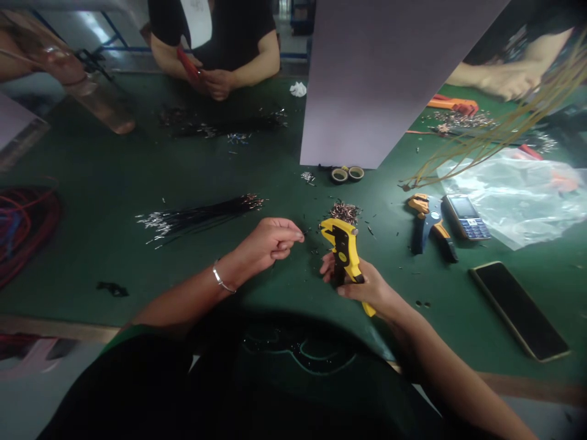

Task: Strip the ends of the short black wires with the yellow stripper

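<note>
the yellow wire stripper was at lower middle of the frame, standing upright in the right hand, whose fingers closed firmly around its handle. the left hand, with a silver bangle on the wrist, was just beside the tool, and its fingertips pinched narrow on something too thin to tell. a small heap of metal terminals lay just above the stripper, and a bundle of black wires lay to the left on the green work mat. at right were a blue and orange stripper, a keypad phone and a smartphone. a co-worker's hands were at top.
</note>
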The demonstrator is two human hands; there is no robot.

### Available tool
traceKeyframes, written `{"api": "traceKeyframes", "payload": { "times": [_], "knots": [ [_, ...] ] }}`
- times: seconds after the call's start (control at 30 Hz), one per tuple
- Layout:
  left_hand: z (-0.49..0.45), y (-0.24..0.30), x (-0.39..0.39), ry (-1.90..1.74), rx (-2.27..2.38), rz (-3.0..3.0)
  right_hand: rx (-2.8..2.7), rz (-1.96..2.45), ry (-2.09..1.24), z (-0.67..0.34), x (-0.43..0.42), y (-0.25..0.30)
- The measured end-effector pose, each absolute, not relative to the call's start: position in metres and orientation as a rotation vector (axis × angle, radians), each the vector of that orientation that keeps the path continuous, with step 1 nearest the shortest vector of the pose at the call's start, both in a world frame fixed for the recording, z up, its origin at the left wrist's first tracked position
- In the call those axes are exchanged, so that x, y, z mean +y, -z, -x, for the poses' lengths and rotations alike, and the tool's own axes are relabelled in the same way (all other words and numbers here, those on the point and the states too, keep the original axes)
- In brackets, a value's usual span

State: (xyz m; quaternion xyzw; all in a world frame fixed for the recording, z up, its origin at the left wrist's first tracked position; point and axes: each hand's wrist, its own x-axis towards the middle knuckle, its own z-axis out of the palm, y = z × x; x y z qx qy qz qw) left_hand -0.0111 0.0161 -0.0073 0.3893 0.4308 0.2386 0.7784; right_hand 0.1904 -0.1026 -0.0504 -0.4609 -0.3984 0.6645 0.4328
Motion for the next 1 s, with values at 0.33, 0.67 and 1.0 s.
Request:
{"api": "traceKeyframes", "payload": {
  "times": [0.33,0.67,1.0],
  "knots": [
    [0.0126,0.0063,0.0184,-0.489,0.929,-1.0,-0.921,1.09,-1.803,-0.1919,-0.1013,0.0401],
    [0.0101,0.001,0.0192,-0.375,0.95,-1.017,-0.984,0.974,-1.9,-0.1892,-0.1019,0.0407],
    [0.013,0.0019,0.0236,-0.287,0.88,-1.016,-0.947,0.945,-1.917,-0.1896,-0.1091,0.0463]
  ]
}}
